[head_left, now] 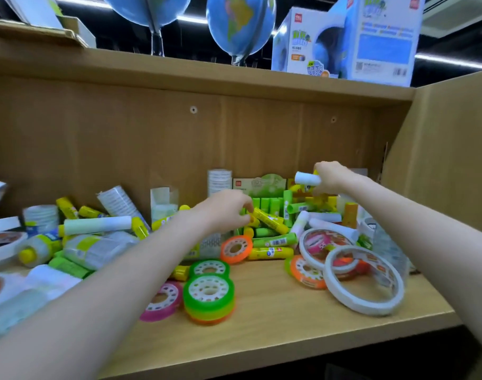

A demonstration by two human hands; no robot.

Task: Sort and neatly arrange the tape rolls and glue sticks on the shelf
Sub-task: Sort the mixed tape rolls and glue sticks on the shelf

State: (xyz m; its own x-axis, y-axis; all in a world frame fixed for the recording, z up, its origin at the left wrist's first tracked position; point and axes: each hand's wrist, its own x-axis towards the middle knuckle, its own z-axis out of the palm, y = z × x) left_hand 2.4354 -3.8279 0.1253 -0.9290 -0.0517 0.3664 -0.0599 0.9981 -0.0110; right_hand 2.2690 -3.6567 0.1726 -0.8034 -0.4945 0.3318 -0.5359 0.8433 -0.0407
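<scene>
The left hand point(223, 212) pinches one end of a smooth yellow glue stick point(270, 221), a plastic cylinder slanting down to its right above a heap of green glue sticks point(272, 239). The right hand point(330, 176) is curled round a white tube point(307, 178) with a matte rounded end, held up off the pile, close to the plain wood-grain back panel point(124, 133).

Below the left hand lie flat glossy tape rolls: a green stack point(209, 293) with white spoked cores, a pink roll point(163, 298) touching it, an orange roll point(236, 249) leaning on the sticks. Below the right hand, wide thin white tape rings point(363, 281) overlap, tilted against each other.

Left of the left forearm a jumble of yellow-capped tubes and clear-wrapped packs point(97, 248) crowds the board. The pale laminate shelf point(275, 330) shows bare surface from the rolls out to its front edge, nearest the wrists. The side wall point(440, 160) stands just right of the right forearm.
</scene>
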